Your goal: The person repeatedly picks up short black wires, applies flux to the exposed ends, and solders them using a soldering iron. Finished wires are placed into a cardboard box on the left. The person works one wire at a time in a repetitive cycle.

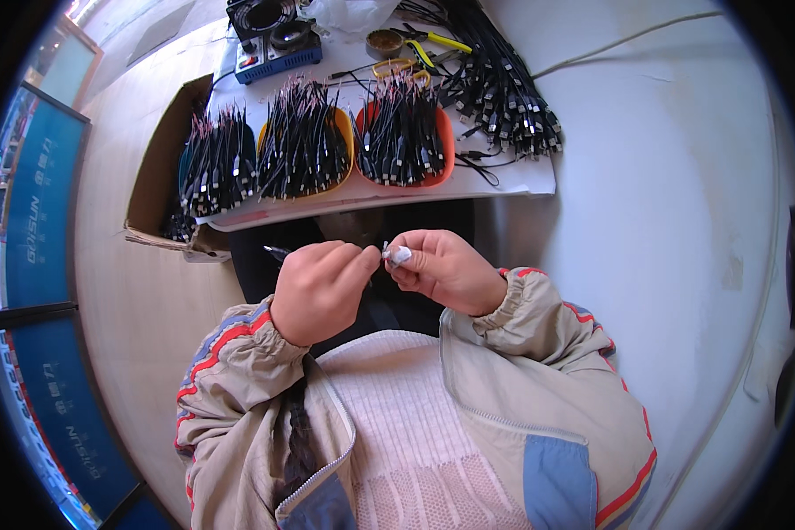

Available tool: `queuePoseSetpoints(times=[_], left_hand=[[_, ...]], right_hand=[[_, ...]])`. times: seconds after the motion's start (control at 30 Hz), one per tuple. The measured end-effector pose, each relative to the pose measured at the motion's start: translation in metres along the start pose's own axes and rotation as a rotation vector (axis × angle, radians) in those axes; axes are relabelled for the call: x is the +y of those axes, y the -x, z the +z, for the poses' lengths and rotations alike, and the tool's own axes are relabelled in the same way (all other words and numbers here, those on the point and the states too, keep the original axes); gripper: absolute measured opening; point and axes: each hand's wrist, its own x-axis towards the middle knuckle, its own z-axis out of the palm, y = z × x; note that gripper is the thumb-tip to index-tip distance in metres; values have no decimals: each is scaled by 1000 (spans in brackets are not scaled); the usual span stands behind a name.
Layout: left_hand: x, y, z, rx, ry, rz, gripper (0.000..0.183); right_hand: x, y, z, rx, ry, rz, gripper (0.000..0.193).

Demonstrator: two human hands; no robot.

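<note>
Both my hands meet above my lap, just in front of the table edge. My left hand (pixel 325 290) is closed, its thumb and forefinger pinched. A short black cable (pixel 276 253) with a shiny plug end sticks out on the left side of that hand. My right hand (pixel 446 272) is closed too, its thumb and forefinger pinched against the left fingertips. White wrapping (pixel 399 256) covers the right thumb tip. Something tiny and pale shows between the two pinches, too small to name.
On the white table (pixel 283 210) stand an orange-red bin (pixel 448 159) and a yellow bin (pixel 348 141), full of black cables. More cables (pixel 503 106) are heaped at right. Behind are pliers (pixel 449 41), scissors (pixel 397 66), a small tin (pixel 383 42) and a blue-black heater (pixel 278 62). A cardboard box (pixel 155 168) stands left.
</note>
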Motion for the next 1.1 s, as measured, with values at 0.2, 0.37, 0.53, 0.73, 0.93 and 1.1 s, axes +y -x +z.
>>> queuePoseSetpoints(times=[0.2, 0.37, 0.53, 0.73, 0.93, 1.1], left_hand=[[-8, -17, -7, 19, 574, -575, 9], [-10, -31, -6, 45, 760, -728, 10], [-6, -46, -14, 40, 241, -404, 14], [-10, -33, -21, 62, -7, -104, 24], [-3, 8, -45, -6, 785, -564, 11], [1, 24, -57, -63, 1165, -614, 12]], right_hand=[[-39, -3, -11, 157, 1207, -1004, 25], [-63, -23, -14, 82, 1512, -1413, 32], [-73, -27, -8, 58, 1429, -1125, 18], [-43, -20, 7, -126, 157, -165, 22], [-36, -6, 37, 48, 1205, -1145, 26], [-29, -1, 67, -1, 1472, -1326, 23]])
